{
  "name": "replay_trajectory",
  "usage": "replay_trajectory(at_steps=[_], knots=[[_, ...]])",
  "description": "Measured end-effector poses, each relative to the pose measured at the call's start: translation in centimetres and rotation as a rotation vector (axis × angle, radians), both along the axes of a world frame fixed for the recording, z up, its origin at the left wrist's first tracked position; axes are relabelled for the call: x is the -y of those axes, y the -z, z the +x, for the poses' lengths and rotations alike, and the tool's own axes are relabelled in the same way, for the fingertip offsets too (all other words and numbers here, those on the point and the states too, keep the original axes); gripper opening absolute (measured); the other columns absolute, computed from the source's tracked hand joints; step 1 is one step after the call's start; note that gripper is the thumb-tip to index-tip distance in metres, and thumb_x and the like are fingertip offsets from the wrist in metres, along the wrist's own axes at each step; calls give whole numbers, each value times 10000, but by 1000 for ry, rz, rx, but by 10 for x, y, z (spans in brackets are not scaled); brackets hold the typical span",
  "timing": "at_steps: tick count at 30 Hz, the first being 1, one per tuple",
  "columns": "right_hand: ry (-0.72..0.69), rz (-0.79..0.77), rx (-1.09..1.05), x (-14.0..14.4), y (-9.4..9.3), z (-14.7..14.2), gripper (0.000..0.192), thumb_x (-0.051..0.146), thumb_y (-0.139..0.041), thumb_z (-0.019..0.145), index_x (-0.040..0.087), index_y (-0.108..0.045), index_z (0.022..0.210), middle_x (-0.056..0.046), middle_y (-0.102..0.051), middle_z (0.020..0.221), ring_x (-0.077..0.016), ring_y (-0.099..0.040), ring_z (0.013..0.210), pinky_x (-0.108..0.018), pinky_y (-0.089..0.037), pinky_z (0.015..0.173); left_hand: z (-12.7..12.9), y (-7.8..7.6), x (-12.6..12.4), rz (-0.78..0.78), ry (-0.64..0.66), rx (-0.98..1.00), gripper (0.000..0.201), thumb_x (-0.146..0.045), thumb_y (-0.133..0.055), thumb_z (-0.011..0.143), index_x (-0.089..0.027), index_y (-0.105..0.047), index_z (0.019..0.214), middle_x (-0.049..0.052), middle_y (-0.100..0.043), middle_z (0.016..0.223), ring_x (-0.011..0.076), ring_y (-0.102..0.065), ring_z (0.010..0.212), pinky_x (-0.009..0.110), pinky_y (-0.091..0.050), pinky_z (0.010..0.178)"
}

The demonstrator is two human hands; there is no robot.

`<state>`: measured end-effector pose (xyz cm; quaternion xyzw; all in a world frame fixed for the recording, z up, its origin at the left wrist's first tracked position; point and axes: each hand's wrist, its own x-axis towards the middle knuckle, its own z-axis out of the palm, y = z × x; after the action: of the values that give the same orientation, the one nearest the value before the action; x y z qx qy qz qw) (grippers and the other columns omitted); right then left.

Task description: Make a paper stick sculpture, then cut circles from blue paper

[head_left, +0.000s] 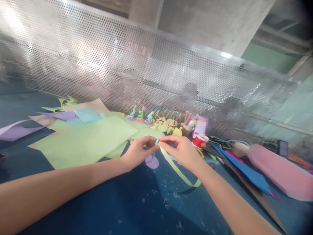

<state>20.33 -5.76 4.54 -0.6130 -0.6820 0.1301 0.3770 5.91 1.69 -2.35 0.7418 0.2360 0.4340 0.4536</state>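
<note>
The blue counter [151, 209] is carrying a spread of large pale green paper sheets [85, 143] lying to the left of the little purple paper disc [152, 162], and a pink sheet [278, 173] and blue strips [244, 169] are lying well to the right of that disc. Just above the disc, the left hand [137, 150] and the right hand [182, 149] are meeting, both pinching fingertips closed on a thin pale green paper strip [176, 169] by a small blue stem [154, 153] standing on the disc. I am thinking the trailing strip, sagging to the counter right of the disc, could snag or tear, and a tug could tip the stem or pull it off the disc.
</note>
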Motion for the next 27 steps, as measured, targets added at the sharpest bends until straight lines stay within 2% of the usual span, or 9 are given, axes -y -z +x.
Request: replay_trajectory(at_steps=[9,14,18,27], knots=[[53,46,-29,-4,7,-2,168,296,-637,713,159,-686,795,-41,-709,762,-161,-656,673,-251,-508,619,0,0,-1,25,-14,-35,255,-403,-610,753,-150,-622,780,17,-623,763,149,-572,743,242,-482,676],[55,111,-10,-5,10,0,135,281,-624,717,170,-687,759,-32,-704,728,-155,-642,629,-252,-498,591,0,-1,3,9,31,28,243,-362,-580,791,-170,-583,938,34,-640,880,156,-603,837,240,-497,707],[51,142,-19,-6,14,2,138,285,-623,720,173,-691,763,-32,-699,732,-155,-635,634,-249,-497,583,1,2,3,66,-9,101,190,-304,-573,806,-186,-548,954,25,-638,887,141,-610,855,223,-498,708],[100,110,-77,-5,14,-3,172,313,-632,720,167,-699,779,-32,-707,748,-151,-626,610,-246,-492,568,1,7,0,165,-69,127,107,-254,-561,819,-181,-600,887,18,-652,819,135,-618,778,258,-500,740]])
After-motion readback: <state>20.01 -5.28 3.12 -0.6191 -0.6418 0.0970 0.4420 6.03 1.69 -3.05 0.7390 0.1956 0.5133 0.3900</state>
